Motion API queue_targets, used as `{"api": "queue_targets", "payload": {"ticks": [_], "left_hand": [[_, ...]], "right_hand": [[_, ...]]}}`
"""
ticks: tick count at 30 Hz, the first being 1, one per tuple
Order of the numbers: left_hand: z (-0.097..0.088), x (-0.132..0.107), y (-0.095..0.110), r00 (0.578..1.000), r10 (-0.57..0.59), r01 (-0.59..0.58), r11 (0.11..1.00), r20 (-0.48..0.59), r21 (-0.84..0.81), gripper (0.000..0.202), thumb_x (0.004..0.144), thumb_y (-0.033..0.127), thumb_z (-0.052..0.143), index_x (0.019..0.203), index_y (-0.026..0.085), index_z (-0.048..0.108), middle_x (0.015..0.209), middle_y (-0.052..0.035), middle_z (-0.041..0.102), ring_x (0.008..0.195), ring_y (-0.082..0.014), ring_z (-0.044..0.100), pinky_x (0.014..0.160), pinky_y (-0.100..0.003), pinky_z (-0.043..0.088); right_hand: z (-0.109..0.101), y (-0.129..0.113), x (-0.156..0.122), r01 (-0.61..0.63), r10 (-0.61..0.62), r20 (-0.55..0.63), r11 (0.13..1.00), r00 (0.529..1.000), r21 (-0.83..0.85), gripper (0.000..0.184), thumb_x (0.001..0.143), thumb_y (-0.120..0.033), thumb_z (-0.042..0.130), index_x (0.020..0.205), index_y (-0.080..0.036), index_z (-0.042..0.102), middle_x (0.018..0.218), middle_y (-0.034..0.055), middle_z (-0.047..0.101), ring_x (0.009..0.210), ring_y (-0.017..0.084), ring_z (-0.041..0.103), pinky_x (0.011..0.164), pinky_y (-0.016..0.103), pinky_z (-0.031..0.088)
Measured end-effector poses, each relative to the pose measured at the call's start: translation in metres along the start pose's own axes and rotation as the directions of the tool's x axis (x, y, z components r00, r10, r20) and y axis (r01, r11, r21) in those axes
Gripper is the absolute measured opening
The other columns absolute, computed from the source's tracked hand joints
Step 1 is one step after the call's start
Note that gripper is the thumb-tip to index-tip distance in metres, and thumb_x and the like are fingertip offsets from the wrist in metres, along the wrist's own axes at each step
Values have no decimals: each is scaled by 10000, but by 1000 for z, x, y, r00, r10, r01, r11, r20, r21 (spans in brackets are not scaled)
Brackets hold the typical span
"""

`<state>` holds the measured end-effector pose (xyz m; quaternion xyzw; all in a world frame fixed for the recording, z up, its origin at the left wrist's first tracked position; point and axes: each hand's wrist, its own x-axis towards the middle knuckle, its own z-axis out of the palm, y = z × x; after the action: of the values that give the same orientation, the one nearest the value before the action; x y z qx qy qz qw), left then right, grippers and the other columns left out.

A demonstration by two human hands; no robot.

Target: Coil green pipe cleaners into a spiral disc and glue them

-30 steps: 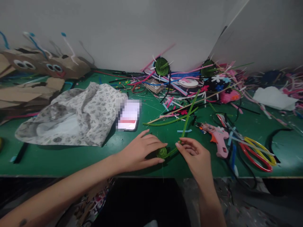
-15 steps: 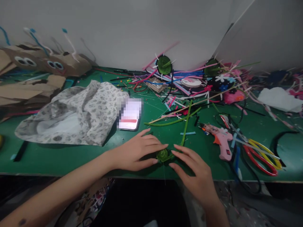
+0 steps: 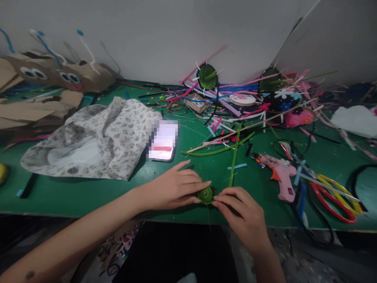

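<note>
A small green coil of wound pipe cleaner point(image 3: 205, 195) lies near the table's front edge between my hands. My left hand point(image 3: 173, 188) holds its left side, thumb below and fingers above. At its right side, my right hand point(image 3: 241, 206) pinches with thumb and index finger at the coil's edge, where the green strand meets the fingertips. Just beyond that hand, another green pipe cleaner point(image 3: 235, 153) lies upright in view, its lower end reaching the fingers; whether it joins the coil is hidden.
To the right lie a pink glue gun point(image 3: 281, 175) and scissors with red and yellow handles point(image 3: 332, 196). A phone point(image 3: 163, 141) rests beside a patterned cloth point(image 3: 103, 137). Loose pipe cleaners point(image 3: 224, 102) are heaped at the back, and cardboard figures with eyes point(image 3: 70, 78) stand at the left.
My right thumb and index finger have closed together at the coil's right edge; before, they were apart. The left hand keeps its hold. The view has shifted slightly.
</note>
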<state>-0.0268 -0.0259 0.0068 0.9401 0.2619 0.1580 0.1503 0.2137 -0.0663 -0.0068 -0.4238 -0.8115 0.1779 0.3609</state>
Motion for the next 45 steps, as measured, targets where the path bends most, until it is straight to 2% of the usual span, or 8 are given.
{"api": "queue_targets", "payload": {"ticks": [6,11,15,24,30,34,40,45], "left_hand": [[2,0,1,999,-22,22,1000,-35,2,464,948,333,488,1393,218,418,1151,-77,669,1117,-186,592,1155,-457,168],[0,2,4,998,-56,56,998,-22,-30,463,947,314,480,1394,216,413,1152,-70,666,1125,-187,587,1159,-448,141],[-1,4,6,999,-43,42,997,-9,-69,449,940,289,485,1384,261,428,1128,-50,674,1104,-181,597,1153,-456,162],[-6,10,10,994,-96,91,992,-44,-91,400,912,259,517,1312,264,511,1076,-26,707,1077,-186,604,1122,-459,237],[-2,35,2,924,-276,280,960,-265,-24,347,876,299,557,1217,249,593,999,-34,720,950,-199,649,1013,-466,386],[12,47,-8,882,-336,342,939,-330,-41,348,858,307,577,1197,232,601,990,-40,729,928,-224,650,923,-458,446],[18,45,-13,892,-339,323,941,-299,-103,412,851,333,590,1250,233,573,967,-45,717,930,-218,631,918,-444,450],[17,42,-12,915,-287,263,957,-282,-121,470,854,321,571,1307,204,532,952,-61,703,922,-215,624,933,-433,441]], "right_hand": [[-11,6,2,-16,-6,-117,983,993,-185,171,846,-223,633,1012,-244,669,1030,61,657,931,194,626,836,348,515],[-48,42,10,-418,115,-526,756,843,-504,243,847,-350,602,990,-154,618,967,123,644,944,276,593,882,435,456],[-72,74,18,-611,285,-555,526,782,-591,450,777,-536,598,929,-113,578,879,172,600,911,356,565,786,467,454],[-77,66,24,-812,606,-544,373,580,-449,449,699,-571,622,919,-198,506,797,90,626,704,300,592,556,352,363],[-78,71,25,-798,586,-543,421,602,-431,446,651,-544,661,910,-215,511,777,61,642,657,274,595,532,328,360],[-70,67,21,-754,368,-696,532,616,-385,328,682,-455,681,850,-211,541,831,74,668,699,262,615,620,353,427],[-41,30,7,-607,169,-831,760,530,-233,331,681,-388,767,734,-203,498,986,125,700,724,230,651,590,313,476],[-18,21,-6,-488,64,-763,802,643,-343,357,647,-289,819,650,-218,469,939,115,708,763,248,675,575,320,485]]}}
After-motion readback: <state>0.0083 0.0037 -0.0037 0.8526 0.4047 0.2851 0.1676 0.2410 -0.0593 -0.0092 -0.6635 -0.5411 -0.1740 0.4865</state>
